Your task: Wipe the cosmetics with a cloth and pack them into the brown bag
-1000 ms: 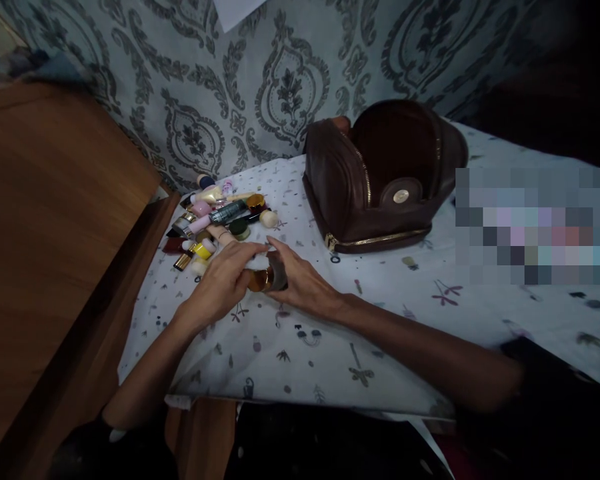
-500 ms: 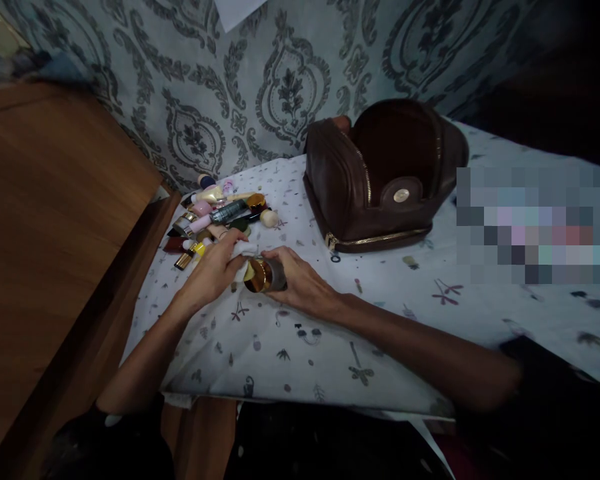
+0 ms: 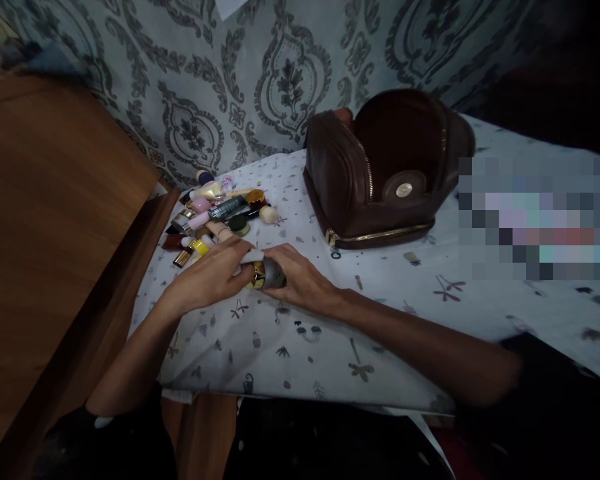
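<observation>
My right hand is wrapped round a small grey cosmetic bottle with a shiny gold cap, tipped on its side with the cap towards the left. A white wipe is pinched in my left hand and pressed against the gold cap. My left fingers partly cover the cap and the wipe. Just beyond my left hand lies a loose heap of cosmetics: a dark green round jar, a pink-and-grey tube, a yellow-labelled item and several others.
A brown leather cosmetic bag stands unzipped at the back right. The white patterned cloth covers the surface. A wooden cabinet borders the left side, and patterned wallpaper rises behind. At the far right, one patch is blurred out.
My left hand has shifted right and closed further over the gold cap with the wipe, hiding more of it. My right hand keeps hold of the bottle in nearly the same spot.
</observation>
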`<state>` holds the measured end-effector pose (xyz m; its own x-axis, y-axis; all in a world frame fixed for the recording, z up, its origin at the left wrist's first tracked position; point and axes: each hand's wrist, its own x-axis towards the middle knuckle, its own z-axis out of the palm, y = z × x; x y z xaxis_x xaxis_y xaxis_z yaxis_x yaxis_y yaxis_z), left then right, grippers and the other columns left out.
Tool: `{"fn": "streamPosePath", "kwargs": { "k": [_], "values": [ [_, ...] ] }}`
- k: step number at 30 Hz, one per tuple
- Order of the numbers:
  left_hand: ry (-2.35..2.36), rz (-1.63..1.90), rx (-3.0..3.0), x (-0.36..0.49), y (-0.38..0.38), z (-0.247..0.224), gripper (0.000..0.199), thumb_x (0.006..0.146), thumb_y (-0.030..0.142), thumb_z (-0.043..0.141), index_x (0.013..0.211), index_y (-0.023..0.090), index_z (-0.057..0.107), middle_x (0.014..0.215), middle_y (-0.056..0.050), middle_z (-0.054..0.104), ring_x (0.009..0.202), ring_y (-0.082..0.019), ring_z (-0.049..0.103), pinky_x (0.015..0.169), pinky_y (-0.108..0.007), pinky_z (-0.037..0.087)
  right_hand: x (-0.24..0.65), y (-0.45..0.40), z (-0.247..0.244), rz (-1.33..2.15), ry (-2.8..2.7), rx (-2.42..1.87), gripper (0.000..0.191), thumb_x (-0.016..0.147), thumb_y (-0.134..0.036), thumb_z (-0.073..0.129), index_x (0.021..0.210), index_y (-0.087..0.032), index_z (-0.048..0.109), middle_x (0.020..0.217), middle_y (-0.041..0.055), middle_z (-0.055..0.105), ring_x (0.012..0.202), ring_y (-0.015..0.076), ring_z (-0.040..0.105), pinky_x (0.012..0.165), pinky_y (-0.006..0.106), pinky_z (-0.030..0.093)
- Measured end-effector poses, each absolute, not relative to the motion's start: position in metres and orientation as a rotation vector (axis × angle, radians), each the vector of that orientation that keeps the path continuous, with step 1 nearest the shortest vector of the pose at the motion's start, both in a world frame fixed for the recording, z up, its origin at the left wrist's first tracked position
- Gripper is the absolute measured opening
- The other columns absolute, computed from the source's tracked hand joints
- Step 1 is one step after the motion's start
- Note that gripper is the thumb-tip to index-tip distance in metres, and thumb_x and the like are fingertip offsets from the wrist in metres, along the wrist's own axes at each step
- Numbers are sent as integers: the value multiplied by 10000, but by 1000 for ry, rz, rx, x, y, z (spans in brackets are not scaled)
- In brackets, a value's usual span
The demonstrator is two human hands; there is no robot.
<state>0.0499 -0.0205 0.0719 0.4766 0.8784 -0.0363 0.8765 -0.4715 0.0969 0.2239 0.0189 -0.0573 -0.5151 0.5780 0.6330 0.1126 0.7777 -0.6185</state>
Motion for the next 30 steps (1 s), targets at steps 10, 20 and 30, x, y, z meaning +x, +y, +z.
{"fn": "streamPosePath", "kwargs": {
  "k": [10, 20, 30],
  "values": [
    [1652, 273, 2586, 66, -29, 63, 226, 955, 175, 460, 953, 149, 685, 892, -68, 620, 858, -214, 612, 758, -333, 481, 223, 17, -55, 645, -2067, -546, 440, 750, -199, 731, 1141, -189, 531, 1132, 119, 619, 1104, 299, 556, 882, 455, 509],
    [1467, 554, 2890, 64, -52, 42, 199, 919, 55, 484, 921, 160, 653, 1105, -96, 611, 1033, -231, 573, 868, -402, 543, 221, 20, -55, 737, -2027, -644, 458, 715, -273, 758, 1119, -190, 558, 1089, 98, 641, 1038, 278, 591, 856, 412, 498],
    [1159, 872, 3195, 46, -62, -4, 236, 905, 37, 558, 1134, 89, 577, 1235, -205, 591, 1200, -292, 514, 918, -456, 558, 226, 24, -47, 1049, -1893, -740, 468, 671, -271, 781, 1086, -194, 580, 1053, 35, 683, 964, 215, 632, 831, 315, 484]
  ]
}}
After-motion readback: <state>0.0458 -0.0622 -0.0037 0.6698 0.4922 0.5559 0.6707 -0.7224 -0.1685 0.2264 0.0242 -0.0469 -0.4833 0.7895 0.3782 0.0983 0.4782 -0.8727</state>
